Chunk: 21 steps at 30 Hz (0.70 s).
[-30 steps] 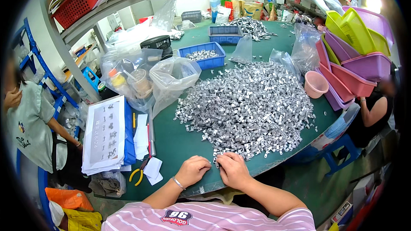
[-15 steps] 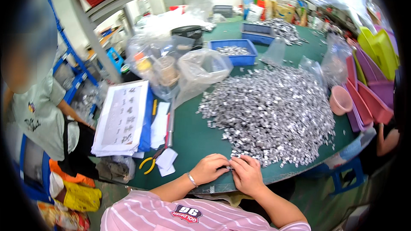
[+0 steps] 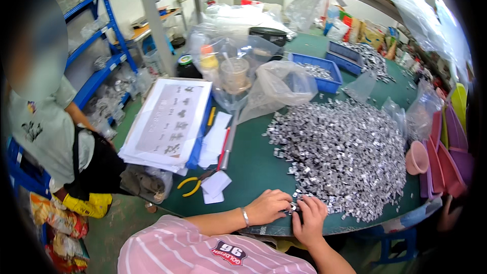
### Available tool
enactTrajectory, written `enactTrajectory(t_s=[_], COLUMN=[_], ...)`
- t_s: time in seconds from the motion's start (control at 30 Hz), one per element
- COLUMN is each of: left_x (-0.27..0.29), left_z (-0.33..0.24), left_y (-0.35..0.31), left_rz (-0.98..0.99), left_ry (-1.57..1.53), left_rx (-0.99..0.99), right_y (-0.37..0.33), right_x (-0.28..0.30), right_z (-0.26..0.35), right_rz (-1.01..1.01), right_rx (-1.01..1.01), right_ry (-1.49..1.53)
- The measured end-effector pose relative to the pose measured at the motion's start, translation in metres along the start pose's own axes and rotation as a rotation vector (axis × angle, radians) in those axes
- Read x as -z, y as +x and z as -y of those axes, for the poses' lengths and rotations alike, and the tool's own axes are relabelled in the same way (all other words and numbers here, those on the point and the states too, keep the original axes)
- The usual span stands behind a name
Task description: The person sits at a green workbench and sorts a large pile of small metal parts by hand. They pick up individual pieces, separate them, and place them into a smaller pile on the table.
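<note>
A big heap of small silvery metal pieces covers the right half of the round green table. My left hand and my right hand rest side by side at the table's near edge, at the heap's near corner. Their fingertips meet on one small metal piece. A thin bracelet circles my left wrist. Which hand carries the piece's weight is not clear.
A stack of printed sheets, white paper scraps and yellow-handled pliers lie left of my hands. Clear plastic bags, a cup, blue trays stand farther back. Pink and purple bins line the right edge. A person stands at left by blue shelving.
The view has swung left and nearer to the table, bringing the person and shelving at left into view. My hands stay together at the heap's near edge, fingering small pieces.
</note>
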<state>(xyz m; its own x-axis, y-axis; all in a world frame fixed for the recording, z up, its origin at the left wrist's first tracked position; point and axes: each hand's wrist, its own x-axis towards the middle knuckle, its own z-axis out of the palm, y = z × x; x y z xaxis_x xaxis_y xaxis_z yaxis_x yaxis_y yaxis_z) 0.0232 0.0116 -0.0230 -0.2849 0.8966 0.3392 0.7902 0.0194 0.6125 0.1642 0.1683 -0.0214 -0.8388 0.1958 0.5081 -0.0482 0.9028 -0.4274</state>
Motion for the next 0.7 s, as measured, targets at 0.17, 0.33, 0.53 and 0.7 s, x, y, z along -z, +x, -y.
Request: enactTrajectory(t_s=[0.17,0.33,0.53,0.7], left_x=[-0.001,0.001,0.006,0.007], left_z=[0.005,0.001,-0.001,-0.005], left_y=[0.0,0.005,0.003,0.007], left_rz=[-0.008,-0.071,-0.04,-0.044], left_ry=[-0.027,-0.132,-0.087,-0.095], left_rx=[0.0,0.0,0.004,0.015], right_y=[0.005,0.004,0.003,0.002], right_x=[0.001,0.004,0.001,0.001], right_z=[-0.002,-0.001,-0.003,-0.003], right_rz=[0.082,0.066,0.032,0.034], right_rx=[0.081,0.074,0.094,0.087], right_ry=[-0.004,0.033,0.041,0.054])
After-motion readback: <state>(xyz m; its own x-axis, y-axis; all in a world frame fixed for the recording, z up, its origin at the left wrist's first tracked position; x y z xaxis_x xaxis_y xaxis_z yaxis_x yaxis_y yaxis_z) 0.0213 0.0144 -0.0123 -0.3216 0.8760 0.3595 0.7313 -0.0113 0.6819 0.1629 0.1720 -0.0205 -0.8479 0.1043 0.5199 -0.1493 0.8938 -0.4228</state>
